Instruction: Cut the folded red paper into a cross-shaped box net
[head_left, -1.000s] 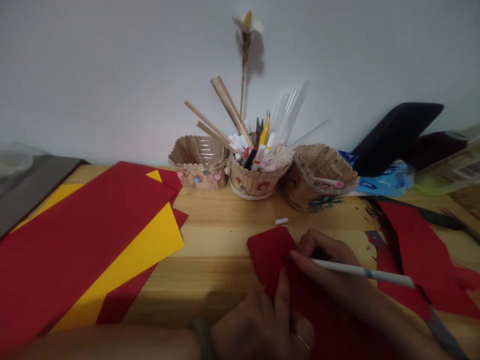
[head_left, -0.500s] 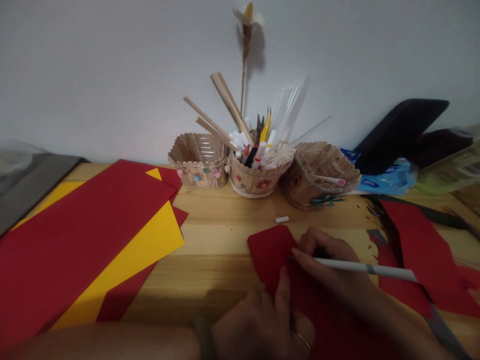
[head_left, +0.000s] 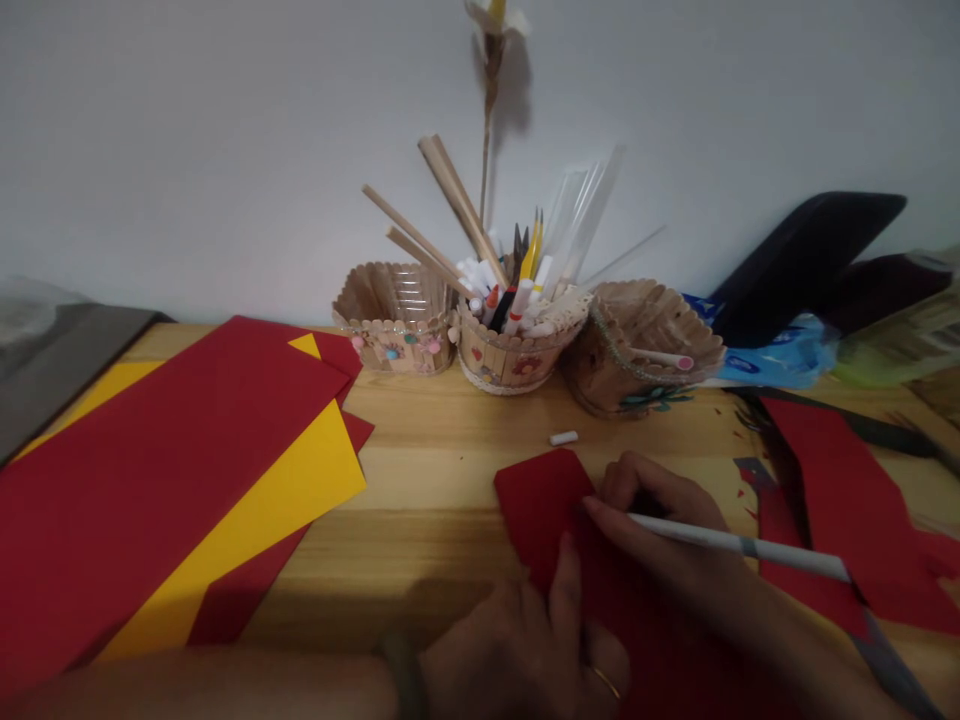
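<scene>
On the table in front of me lies a dark red sheet of paper (head_left: 544, 490) with clipped corners at its far end; its near part is dim under my arms. My left hand (head_left: 525, 640), with a gold ring and a wrist band, holds the sheet down. One finger is stretched along it and the others are bent. Pinched in my right hand (head_left: 667, 520) is a white pen (head_left: 795, 557), sloping down to the sheet. The fingers hide its tip. A small white cap (head_left: 564, 438) lies just beyond the paper.
Left are stacked red sheets (head_left: 172, 440) and yellow sheets (head_left: 300, 480). Along the wall stand a left basket (head_left: 397, 340), a middle basket (head_left: 510, 365) of pens and sticks, and a right basket (head_left: 600, 370). Red offcuts (head_left: 855, 500) lie right, near a blue packet (head_left: 787, 355).
The pen's back end has swung slightly down and to the right, while my right fingertips stay at nearly the same spot. My left hand and the sheet keep their place.
</scene>
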